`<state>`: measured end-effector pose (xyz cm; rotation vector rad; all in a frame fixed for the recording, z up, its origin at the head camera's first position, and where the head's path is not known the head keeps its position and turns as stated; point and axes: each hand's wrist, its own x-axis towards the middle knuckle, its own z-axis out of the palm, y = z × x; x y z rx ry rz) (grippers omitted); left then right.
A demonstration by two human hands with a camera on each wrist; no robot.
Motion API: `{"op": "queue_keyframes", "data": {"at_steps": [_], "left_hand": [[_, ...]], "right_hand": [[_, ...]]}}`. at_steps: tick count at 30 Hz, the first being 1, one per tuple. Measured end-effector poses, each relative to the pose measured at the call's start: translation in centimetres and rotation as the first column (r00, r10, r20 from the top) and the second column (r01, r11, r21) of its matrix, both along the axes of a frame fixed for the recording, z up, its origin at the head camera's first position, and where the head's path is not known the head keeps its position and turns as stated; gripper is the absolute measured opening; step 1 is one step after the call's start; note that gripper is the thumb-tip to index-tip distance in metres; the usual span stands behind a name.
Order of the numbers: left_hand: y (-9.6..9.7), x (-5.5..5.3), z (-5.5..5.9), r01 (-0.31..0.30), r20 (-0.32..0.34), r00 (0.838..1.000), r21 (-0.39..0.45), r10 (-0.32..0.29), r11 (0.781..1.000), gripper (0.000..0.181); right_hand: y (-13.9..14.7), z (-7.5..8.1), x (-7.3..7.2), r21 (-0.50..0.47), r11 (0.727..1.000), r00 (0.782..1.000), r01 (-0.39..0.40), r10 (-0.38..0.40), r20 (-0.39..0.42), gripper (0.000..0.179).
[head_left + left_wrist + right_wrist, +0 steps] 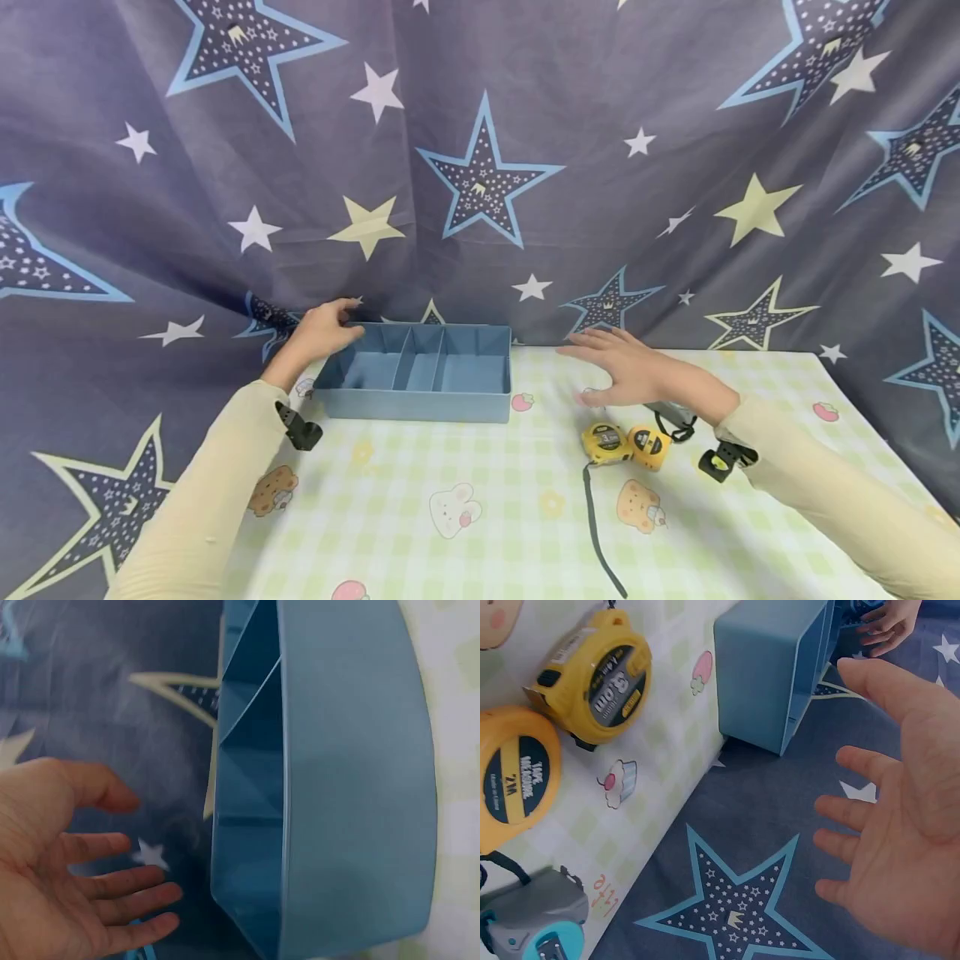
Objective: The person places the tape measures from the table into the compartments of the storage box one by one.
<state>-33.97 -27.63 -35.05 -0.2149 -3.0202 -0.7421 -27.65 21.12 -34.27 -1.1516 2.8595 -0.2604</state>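
Note:
A blue box (420, 406) with dividers and three visible compartments stands at the back left of the table. By its left end is my left hand (324, 331), fingers spread and holding nothing; the left wrist view shows the hand (67, 862) apart from the box wall (360, 780). My right hand (626, 367) hovers to the right of the box, fingers extended, with nothing in it. Below that hand lie a yellow tape measure (606, 442) with a dark strap, an orange-yellow tape measure (648, 447) and a grey tape measure (540, 919) with a turquoise part, partly hidden in the head view.
A pale green checked cloth (405, 500) with cartoon prints covers the table. The dark strap (596, 533) trails toward the front edge. Directly behind the table hangs a dark star-patterned curtain (585, 100).

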Motion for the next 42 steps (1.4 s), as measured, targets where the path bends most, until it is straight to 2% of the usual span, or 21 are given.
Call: {"op": "queue_keyframes", "data": {"at_steps": [2, 5, 8, 13, 15, 19, 21, 24, 26, 28, 35, 42], "left_hand": [[-1.2, -0.1, -0.2, -0.050, 0.046, 0.998, 0.078, 0.046, 0.996, 0.061], [-2.8, -0.1, -0.5, -0.120, 0.161, 0.983, 0.214, 0.086, 0.969, 0.060], [-4.2, -0.2, -1.1, -0.189, 0.271, 0.957, 0.324, 0.101, 0.927, 0.061], [-5.2, -0.1, -1.6, -0.261, 0.402, 0.911, 0.403, 0.086, 0.878, 0.062], [-5.3, -0.2, -1.8, -0.277, 0.440, 0.895, 0.425, 0.071, 0.862, 0.062], [-5.9, -0.6, -2.3, -0.299, 0.487, 0.873, 0.475, 0.037, 0.828, 0.062], [-6.2, -0.8, -2.5, -0.315, 0.509, 0.861, 0.506, 0.017, 0.803, 0.062], [-6.3, -1.1, -2.7, -0.363, 0.546, 0.838, 0.550, 0.006, 0.753, 0.062], [-6.4, -1.2, -2.9, -0.380, 0.558, 0.830, 0.561, 0.003, 0.735, 0.063], [-6.4, -1.3, -3.1, -0.387, 0.565, 0.825, 0.562, 0.003, 0.731, 0.065], [-6.9, -1.6, -3.7, -0.314, 0.539, 0.842, 0.546, -0.039, 0.777, 0.069], [-6.6, -1.6, -4.1, -0.297, 0.539, 0.841, 0.526, -0.042, 0.797, 0.070]], "right_hand": [[0.1, -0.2, 0.2, 0.007, 1.000, 1.000, -0.013, 0.013, 0.001, 0.070], [0.2, -0.5, 0.5, 0.022, 1.000, 1.000, -0.018, 0.017, 0.017, 0.070], [0.4, -0.7, 0.6, 0.033, 0.999, 0.999, -0.020, 0.019, 0.039, 0.070], [0.6, -1.1, 0.9, 0.048, 0.998, 0.998, -0.043, 0.040, 0.049, 0.068], [0.7, -1.2, 0.9, 0.054, 0.997, 0.997, -0.058, 0.055, 0.047, 0.069], [0.8, -1.4, 1.1, 0.059, 0.996, 0.996, -0.072, 0.069, 0.065, 0.069], [0.8, -1.5, 1.2, 0.065, 0.995, 0.995, -0.071, 0.065, 0.080, 0.069], [0.8, -1.6, 1.4, 0.082, 0.995, 0.992, -0.059, 0.049, 0.118, 0.068], [0.9, -1.7, 1.4, 0.095, 0.993, 0.989, -0.065, 0.052, 0.137, 0.067], [1.0, -1.9, 1.4, 0.104, 0.992, 0.984, -0.065, 0.047, 0.169, 0.067], [1.2, -2.7, 1.4, 0.088, 0.992, 0.966, -0.091, 0.066, 0.250, 0.069], [0.8, -3.3, 1.1, 0.122, 0.991, 0.940, -0.056, 0.011, 0.342, 0.075]]}}
